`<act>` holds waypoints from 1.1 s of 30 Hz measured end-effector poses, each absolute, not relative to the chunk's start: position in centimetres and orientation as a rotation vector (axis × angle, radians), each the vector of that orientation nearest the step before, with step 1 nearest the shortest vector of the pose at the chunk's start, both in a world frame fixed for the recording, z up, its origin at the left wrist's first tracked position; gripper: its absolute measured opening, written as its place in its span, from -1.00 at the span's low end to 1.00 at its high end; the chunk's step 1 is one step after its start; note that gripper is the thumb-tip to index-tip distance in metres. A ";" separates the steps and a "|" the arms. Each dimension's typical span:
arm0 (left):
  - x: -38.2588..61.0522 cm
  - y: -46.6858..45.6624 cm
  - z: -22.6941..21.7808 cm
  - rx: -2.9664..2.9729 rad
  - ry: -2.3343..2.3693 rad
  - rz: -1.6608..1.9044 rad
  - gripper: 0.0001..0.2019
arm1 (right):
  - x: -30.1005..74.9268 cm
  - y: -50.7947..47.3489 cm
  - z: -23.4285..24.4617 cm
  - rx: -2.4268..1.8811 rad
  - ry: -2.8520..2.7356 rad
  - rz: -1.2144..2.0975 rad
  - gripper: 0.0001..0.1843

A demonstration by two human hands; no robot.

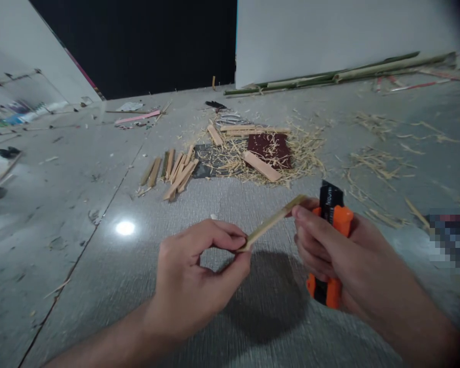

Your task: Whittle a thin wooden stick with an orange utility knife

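Note:
My left hand (203,276) pinches the near end of a short bamboo strip (270,223) between thumb and fingers. The strip slants up to the right, its far end between the thumb and forefinger of my right hand (341,255). Wrapped in that same right hand is an orange and black utility knife (343,220), its wide black blade pointing up and away from me. The palm and fingers hide the middle of the knife's handle. Both hands are above the grey floor.
Ahead, cut bamboo pieces (181,179) lie beside a heap of shavings (230,162) around a dark red sheet (278,145). A wider bamboo slat (262,166) rests across it. Long green bamboo poles (329,79) lie along the white wall (329,36).

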State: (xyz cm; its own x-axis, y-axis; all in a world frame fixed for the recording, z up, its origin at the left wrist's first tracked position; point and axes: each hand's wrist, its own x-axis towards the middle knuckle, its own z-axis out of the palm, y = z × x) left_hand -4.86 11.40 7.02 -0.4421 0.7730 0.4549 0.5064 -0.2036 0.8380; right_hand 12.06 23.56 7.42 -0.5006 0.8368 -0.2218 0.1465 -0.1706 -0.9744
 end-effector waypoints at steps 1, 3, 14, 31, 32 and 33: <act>-4.9 11.4 7.1 1.509 1.826 1.698 -0.80 | 12.2 23.5 7.3 -1.125 -1.616 1.691 -0.57; -4.9 11.4 7.1 1.501 1.834 1.704 -0.82 | 12.4 23.2 7.3 -1.093 -1.698 1.623 -0.52; -5.1 11.5 7.3 1.519 1.844 1.756 -0.86 | 12.0 21.0 8.2 -0.585 -2.538 0.609 -0.76; -5.0 11.5 7.9 1.715 1.894 1.713 -0.80 | 11.8 21.0 8.6 -0.585 -2.588 0.630 -0.71; -5.0 11.5 8.0 1.720 1.899 1.703 -0.79 | 11.8 21.1 8.6 -0.585 -2.586 0.631 -0.71; -5.0 11.4 8.0 1.721 1.904 1.692 -0.79 | 11.9 21.1 8.6 -0.580 -2.584 0.627 -0.70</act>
State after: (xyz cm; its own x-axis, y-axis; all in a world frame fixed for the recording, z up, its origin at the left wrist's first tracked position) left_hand -5.05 11.42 8.01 -0.3713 0.7300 0.5738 0.6558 -0.2313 0.7186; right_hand 11.87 21.07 8.58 -0.8259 0.4814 0.2936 0.2933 0.8115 -0.5054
